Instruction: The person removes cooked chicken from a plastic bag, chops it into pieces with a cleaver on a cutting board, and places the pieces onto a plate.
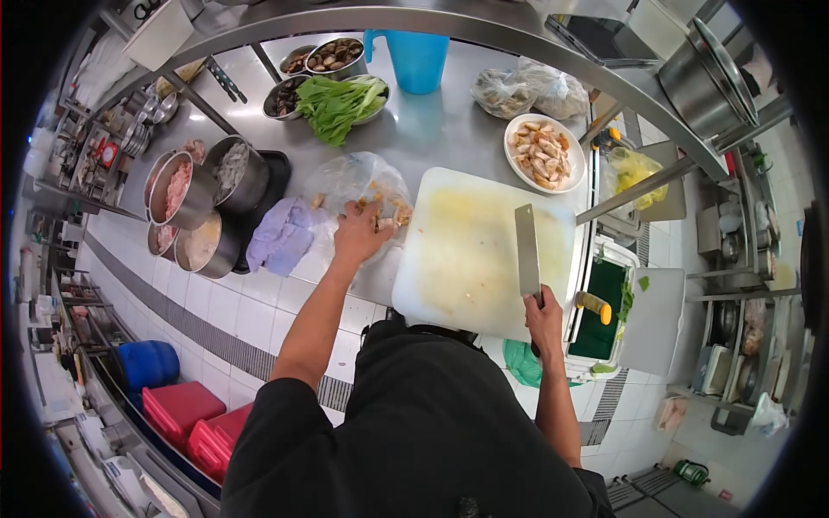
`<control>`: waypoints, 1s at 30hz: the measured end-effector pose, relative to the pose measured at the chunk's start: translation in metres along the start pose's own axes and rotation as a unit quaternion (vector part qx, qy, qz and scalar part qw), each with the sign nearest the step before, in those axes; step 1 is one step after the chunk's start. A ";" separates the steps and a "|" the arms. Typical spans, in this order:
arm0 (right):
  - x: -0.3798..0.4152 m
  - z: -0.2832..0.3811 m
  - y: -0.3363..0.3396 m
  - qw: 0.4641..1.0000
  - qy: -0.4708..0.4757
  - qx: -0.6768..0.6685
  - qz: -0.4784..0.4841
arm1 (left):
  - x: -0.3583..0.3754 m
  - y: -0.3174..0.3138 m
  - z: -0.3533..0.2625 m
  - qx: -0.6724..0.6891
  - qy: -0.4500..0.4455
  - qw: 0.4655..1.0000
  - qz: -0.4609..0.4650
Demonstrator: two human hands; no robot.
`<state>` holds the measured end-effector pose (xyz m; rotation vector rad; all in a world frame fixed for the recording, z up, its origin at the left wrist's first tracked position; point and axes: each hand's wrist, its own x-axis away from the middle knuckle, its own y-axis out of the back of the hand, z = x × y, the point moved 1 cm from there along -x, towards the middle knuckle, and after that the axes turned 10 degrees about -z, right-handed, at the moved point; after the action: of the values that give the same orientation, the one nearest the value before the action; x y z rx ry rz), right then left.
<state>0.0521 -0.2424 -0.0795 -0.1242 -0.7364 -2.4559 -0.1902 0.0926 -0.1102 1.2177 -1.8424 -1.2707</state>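
Observation:
My left hand point(359, 231) is at the mouth of a clear plastic bag point(350, 177), its fingers spread over small orange-brown food pieces point(399, 212). The fingertips are partly hidden among the pieces. In my right hand point(544, 321) is the handle of a cleaver point(528, 250), its blade pointing away from me over the right part of the white cutting board point(458, 250). The board has yellowish stains and a few small scraps. Just left of the bag lies a crumpled lilac cloth point(281, 235).
Beyond the board stands a white plate of cut pieces point(544, 154). Metal pots with raw meat point(179, 186) stand left; leafy greens point(341, 104) and a blue jug point(417, 60) are at the back. A steel shelf point(432, 22) crosses above. A yellow-handled tool point(594, 306) lies right.

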 end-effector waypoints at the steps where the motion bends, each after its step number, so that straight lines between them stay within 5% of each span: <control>1: -0.001 -0.001 -0.001 1.000 -0.001 -0.002 0.001 | 0.002 0.001 -0.005 0.000 0.008 0.999 -0.032; 11: -0.002 -0.005 0.009 0.999 -0.025 -0.045 0.002 | -0.018 -0.032 0.054 0.153 -0.029 0.979 -0.131; 13: -0.001 -0.006 0.009 0.998 -0.031 -0.062 0.000 | -0.026 -0.026 0.072 0.432 0.165 0.887 0.010; 14: -0.003 -0.009 0.009 0.997 -0.035 -0.069 -0.005 | -0.028 -0.022 0.076 0.430 0.165 0.887 0.010; 16: -0.005 -0.014 0.011 0.996 -0.041 -0.075 -0.008 | -0.027 -0.006 0.081 0.587 0.265 0.765 0.004; 17: -0.008 -0.016 0.012 0.996 -0.051 -0.072 -0.004 | -0.030 0.002 0.085 0.612 0.248 0.751 -0.018; 21: -0.012 -0.018 0.015 0.996 -0.060 -0.065 0.003 | -0.040 -0.010 0.088 0.492 0.175 0.853 -0.021; 23: -0.013 -0.019 0.015 0.997 -0.058 -0.060 0.005 | -0.047 -0.042 0.079 0.277 -0.024 0.956 -0.090; 24: -0.014 -0.019 0.016 0.997 -0.056 -0.054 0.005 | -0.037 -0.041 0.058 0.277 -0.022 0.956 -0.091; 26: -0.015 -0.017 0.017 0.997 -0.056 -0.047 0.007 | -0.013 -0.023 0.011 0.026 -0.074 0.994 -0.074; 30: -0.013 -0.019 0.015 0.996 -0.067 -0.063 -0.006 | -0.025 -0.040 0.044 0.080 -0.107 0.985 -0.107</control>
<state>0.0722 -0.2567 -0.0912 -0.3357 -0.6392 -2.5232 -0.2028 0.1271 -0.1632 1.4459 -2.0435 -1.4412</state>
